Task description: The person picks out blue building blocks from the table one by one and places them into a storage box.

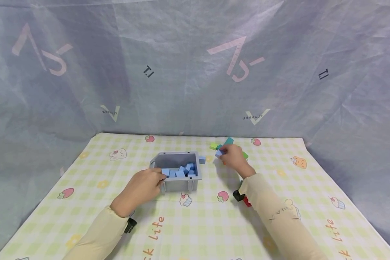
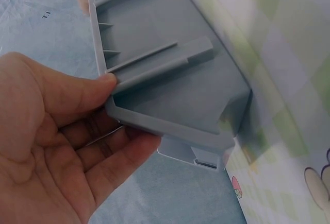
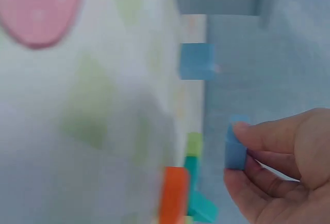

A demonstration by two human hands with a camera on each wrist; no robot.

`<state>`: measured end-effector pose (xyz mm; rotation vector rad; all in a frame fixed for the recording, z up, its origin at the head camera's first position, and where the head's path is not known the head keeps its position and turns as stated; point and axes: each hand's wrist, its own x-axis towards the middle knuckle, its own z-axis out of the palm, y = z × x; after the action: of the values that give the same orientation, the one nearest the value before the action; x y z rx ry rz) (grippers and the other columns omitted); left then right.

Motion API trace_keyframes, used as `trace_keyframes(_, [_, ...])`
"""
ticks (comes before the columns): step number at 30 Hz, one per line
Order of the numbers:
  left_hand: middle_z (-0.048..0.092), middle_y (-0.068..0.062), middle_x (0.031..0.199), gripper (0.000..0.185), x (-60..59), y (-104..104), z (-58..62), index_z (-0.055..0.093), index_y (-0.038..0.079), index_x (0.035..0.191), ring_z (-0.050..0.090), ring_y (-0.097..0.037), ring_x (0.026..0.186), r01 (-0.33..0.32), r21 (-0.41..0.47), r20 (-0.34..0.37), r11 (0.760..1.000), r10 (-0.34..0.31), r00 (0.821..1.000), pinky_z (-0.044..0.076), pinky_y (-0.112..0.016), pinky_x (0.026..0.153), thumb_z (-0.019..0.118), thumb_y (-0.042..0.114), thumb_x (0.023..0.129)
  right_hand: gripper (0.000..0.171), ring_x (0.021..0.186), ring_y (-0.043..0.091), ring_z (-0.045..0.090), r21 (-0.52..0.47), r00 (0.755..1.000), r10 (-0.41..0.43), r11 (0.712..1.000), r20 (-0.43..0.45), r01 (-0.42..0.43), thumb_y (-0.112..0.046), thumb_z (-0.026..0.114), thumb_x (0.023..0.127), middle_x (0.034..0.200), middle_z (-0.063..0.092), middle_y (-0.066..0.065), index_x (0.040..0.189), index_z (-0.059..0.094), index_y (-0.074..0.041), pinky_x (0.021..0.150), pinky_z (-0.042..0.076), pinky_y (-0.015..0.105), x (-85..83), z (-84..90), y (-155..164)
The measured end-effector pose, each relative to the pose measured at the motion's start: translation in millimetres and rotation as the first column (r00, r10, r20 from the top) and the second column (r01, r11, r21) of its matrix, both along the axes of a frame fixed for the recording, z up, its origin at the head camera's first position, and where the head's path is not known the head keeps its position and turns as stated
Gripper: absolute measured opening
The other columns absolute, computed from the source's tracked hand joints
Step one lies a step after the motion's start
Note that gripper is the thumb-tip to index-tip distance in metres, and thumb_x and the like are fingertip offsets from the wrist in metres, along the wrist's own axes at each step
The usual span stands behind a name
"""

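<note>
A grey plastic bin (image 1: 178,186) sits on the table with several blue blocks (image 1: 180,174) inside. My left hand (image 1: 145,185) grips its near left corner; in the left wrist view the thumb presses the rim and the fingers curl beneath it. To the right of the bin, my right hand (image 1: 233,157) pinches a blue block (image 3: 236,154) between thumb and fingers, held above the tabletop. Another blue block (image 1: 202,160) lies just beside the bin's right wall.
Near the right hand lie a lime block (image 1: 213,146), teal blocks (image 1: 228,141), a green block (image 1: 245,155) and an orange block (image 3: 174,195). A red block (image 1: 247,201) shows partly from under the right sleeve. Grey cloth (image 1: 195,72) hangs behind the checked tablecloth (image 1: 208,231).
</note>
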<state>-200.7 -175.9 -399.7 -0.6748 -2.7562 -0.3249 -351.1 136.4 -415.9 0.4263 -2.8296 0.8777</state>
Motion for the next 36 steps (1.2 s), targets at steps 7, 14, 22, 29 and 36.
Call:
trace_keyframes(7, [0.049, 0.007, 0.07, 0.015, 0.7, -1.4, -0.8, 0.078, 0.009, 0.092, 0.038, -0.008, 0.057, -0.006, -0.009, 0.001, 1.0, 0.006, 1.0, 0.035, -0.023, 0.053, 0.065, 0.001, 0.091, 0.032, 0.101, 0.029, 0.065, -0.126, 1.0, -0.019, 0.992, -0.023, 0.016, -0.013, 0.074, 0.088, 0.112, 0.07, 0.015, 0.118, 0.07, -0.001, 0.087, 0.052, 0.045, 14.4, 27.4, -10.4])
trace_keyframes(14, [0.047, 0.007, 0.069, 0.015, 0.8, -1.5, -1.1, 0.077, 0.01, 0.089, 0.038, -0.008, 0.057, -0.004, -0.009, -0.006, 1.0, 0.004, 1.0, 0.035, -0.023, 0.053, 0.066, 0.001, 0.09, 0.033, 0.101, 0.027, 0.067, -0.095, 0.994, 0.079, 0.992, -0.071, -0.085, -0.013, 0.074, 0.089, 0.114, 0.069, 0.014, 0.119, 0.069, -0.001, 0.084, 0.056, 0.042, 32.7, 40.3, -42.1])
trace_keyframes(22, [0.049, 0.007, 0.071, 0.014, -0.4, -1.3, -1.9, 0.077, 0.011, 0.089, 0.04, -0.007, 0.059, 0.001, -0.017, -0.011, 1.0, -0.001, 1.0, 0.038, -0.023, 0.055, 0.067, 0.001, 0.09, 0.028, 0.1, 0.024, 0.067, -0.028, 0.965, 0.232, 0.971, -0.121, -0.237, -0.009, 0.075, 0.087, 0.111, 0.067, 0.009, 0.115, 0.072, -0.003, 0.084, 0.056, 0.037, 55.3, 39.0, -79.8])
trace_keyframes(29, [0.049, 0.006, 0.071, 0.012, -0.9, -0.4, 0.2, 0.076, 0.01, 0.087, 0.04, -0.008, 0.058, 0.003, -0.018, -0.018, 1.0, -0.004, 1.0, 0.038, -0.024, 0.055, 0.067, 0.002, 0.09, 0.029, 0.097, 0.017, 0.065, 0.039, 0.931, 0.355, 0.935, -0.083, -0.353, -0.013, 0.074, 0.089, 0.114, 0.068, 0.006, 0.117, 0.071, -0.006, 0.085, 0.054, 0.034, 66.3, 30.5, -99.8])
trace_keyframes(36, [0.05, 0.007, 0.071, 0.011, -1.1, 0.0, 0.0, 0.077, 0.01, 0.088, 0.041, -0.007, 0.058, 0.002, -0.028, -0.024, 1.0, -0.003, 1.0, 0.039, -0.024, 0.055, 0.069, 0.003, 0.089, 0.032, 0.102, 0.022, 0.065, 0.011, 0.92, 0.39, 0.921, -0.041, -0.389, -0.011, 0.073, 0.09, 0.116, 0.066, 0.008, 0.121, 0.069, -0.004, 0.086, 0.054, 0.035, 68.7, 23.6, -103.1])
